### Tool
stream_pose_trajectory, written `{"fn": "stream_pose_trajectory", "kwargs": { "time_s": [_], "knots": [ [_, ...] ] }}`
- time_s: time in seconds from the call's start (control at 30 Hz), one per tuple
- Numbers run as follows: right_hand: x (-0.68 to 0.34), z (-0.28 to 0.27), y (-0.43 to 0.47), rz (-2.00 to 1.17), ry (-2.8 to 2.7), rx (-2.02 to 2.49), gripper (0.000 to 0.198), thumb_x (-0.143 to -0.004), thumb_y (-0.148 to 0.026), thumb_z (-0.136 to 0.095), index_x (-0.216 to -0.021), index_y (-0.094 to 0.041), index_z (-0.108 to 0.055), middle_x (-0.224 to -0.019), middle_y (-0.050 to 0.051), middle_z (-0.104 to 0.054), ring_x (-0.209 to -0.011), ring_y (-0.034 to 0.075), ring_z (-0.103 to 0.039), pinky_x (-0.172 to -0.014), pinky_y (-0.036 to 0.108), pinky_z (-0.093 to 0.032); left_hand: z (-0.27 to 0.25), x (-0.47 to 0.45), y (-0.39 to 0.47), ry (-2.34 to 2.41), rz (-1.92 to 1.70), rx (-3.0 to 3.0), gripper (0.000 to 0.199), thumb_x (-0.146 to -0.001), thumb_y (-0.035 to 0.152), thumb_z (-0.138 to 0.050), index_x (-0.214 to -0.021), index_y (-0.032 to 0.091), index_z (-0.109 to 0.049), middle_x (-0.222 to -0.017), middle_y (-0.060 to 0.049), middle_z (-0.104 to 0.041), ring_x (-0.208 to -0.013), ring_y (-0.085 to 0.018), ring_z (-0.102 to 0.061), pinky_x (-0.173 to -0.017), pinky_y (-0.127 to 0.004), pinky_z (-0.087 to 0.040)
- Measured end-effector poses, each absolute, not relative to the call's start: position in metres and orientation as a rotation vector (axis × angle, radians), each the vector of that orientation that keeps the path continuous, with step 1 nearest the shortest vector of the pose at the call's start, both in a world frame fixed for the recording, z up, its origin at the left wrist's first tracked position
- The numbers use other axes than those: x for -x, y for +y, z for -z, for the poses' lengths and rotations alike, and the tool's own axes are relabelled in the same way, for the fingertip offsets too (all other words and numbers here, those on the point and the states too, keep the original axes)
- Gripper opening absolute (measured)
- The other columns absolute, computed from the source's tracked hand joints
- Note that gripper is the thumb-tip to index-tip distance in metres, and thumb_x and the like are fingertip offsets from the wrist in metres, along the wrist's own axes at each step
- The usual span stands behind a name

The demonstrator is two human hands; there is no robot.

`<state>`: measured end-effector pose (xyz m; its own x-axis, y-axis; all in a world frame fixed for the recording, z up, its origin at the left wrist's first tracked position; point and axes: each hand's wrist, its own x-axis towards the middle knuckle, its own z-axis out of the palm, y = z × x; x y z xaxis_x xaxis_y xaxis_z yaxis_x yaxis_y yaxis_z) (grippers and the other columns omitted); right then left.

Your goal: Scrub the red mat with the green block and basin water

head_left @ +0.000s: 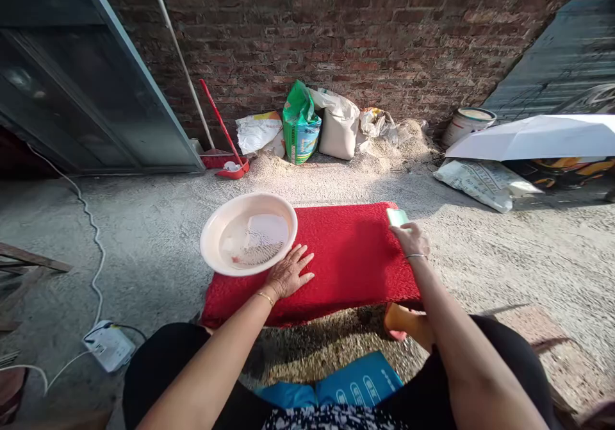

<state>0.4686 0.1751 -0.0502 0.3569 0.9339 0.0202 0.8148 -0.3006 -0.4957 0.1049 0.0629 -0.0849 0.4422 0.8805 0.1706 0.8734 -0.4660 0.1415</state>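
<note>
Before the brick wall (336, 45), the left hand (289, 273) lies spread on the red-covered tabletop (346, 250), while the right hand (414, 239) grips perhaps a pale-green brush (396, 216).

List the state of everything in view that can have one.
Left hand: open, palm down on red cloth.
Right hand: closed on pale green block.
Pale green block: held; contact with cloth unclear.
Red cloth: spread out.
Basin: upright, part-filled with clear liquid.
Green sack: upright.
Beige sack: upright.
Umbrella: open.
Bucket: upright, uncovered.
</note>
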Motion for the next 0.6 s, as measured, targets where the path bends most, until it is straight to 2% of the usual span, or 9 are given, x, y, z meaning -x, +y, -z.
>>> {"fn": "stream_pose_trajectory", "kwargs": {
  "time_s": [0.1, 0.13, 0.2, 0.33, 0.43, 0.6],
  "knots": [
    [-0.402, 0.057, 0.137, -0.494, -1.554, 2.106, 0.043, -0.074, -0.065, -0.054, -0.096, -0.029, -0.062, -0.092, 0.003, -0.064, -0.083, 0.022, -0.062, -0.067, 0.030, -0.045, 0.086, -0.104, 0.064, 1.612, -0.329, -2.635, 0.053, -0.088, 0.047, -0.050, -0.135, 0.025, -0.046, -0.146, -0.008, -0.039, -0.137, -0.026, -0.032, -0.113, -0.046, -0.026],
    [-0.376, 0.058, 0.124, -0.529, -1.620, 2.025, 0.042, -0.073, -0.065, -0.055, -0.095, -0.030, -0.062, -0.094, 0.001, -0.063, -0.084, 0.020, -0.061, -0.067, 0.028, -0.044, 0.086, -0.104, 0.064, 1.614, -0.327, -2.634, 0.053, -0.088, 0.048, -0.050, -0.135, 0.025, -0.046, -0.146, -0.008, -0.039, -0.137, -0.026, -0.032, -0.113, -0.047, -0.026],
    [-0.327, 0.059, 0.103, -0.583, -1.784, 1.907, 0.040, -0.073, -0.065, -0.055, -0.092, -0.031, -0.063, -0.095, 0.000, -0.061, -0.083, 0.018, -0.061, -0.068, 0.026, -0.043, 0.086, -0.103, 0.065, 1.621, -0.326, -2.637, 0.051, -0.088, 0.047, -0.050, -0.134, 0.026, -0.047, -0.146, -0.007, -0.040, -0.136, -0.026, -0.033, -0.113, -0.047, -0.027],
    [-0.274, 0.058, 0.090, -0.564, -2.006, 1.813, 0.040, -0.076, -0.064, -0.054, -0.098, -0.032, -0.062, -0.095, 0.001, -0.058, -0.079, 0.017, -0.061, -0.067, 0.026, -0.042, 0.084, -0.103, 0.066, 1.599, -0.324, -2.671, 0.050, -0.088, 0.046, -0.052, -0.133, 0.025, -0.048, -0.145, -0.007, -0.041, -0.136, -0.026, -0.033, -0.113, -0.046, -0.028],
    [-0.290, 0.060, 0.099, -0.516, -2.003, 1.892, 0.040, -0.075, -0.063, -0.056, -0.099, -0.031, -0.063, -0.096, 0.001, -0.057, -0.080, 0.017, -0.061, -0.068, 0.027, -0.042, 0.083, -0.103, 0.066, 1.596, -0.317, -2.672, 0.052, -0.088, 0.047, -0.050, -0.135, 0.023, -0.047, -0.145, -0.009, -0.041, -0.135, -0.027, -0.035, -0.113, -0.046, -0.028],
    [-0.384, 0.061, 0.118, -0.468, -1.737, 2.167, 0.041, -0.074, -0.062, -0.057, -0.099, -0.030, -0.063, -0.102, 0.002, -0.058, -0.087, 0.020, -0.061, -0.073, 0.030, -0.043, 0.084, -0.104, 0.065, 1.607, -0.298, -2.693, 0.052, -0.089, 0.047, -0.048, -0.135, 0.023, -0.047, -0.146, -0.009, -0.040, -0.136, -0.026, -0.033, -0.113, -0.045, -0.027]
  ]
}}
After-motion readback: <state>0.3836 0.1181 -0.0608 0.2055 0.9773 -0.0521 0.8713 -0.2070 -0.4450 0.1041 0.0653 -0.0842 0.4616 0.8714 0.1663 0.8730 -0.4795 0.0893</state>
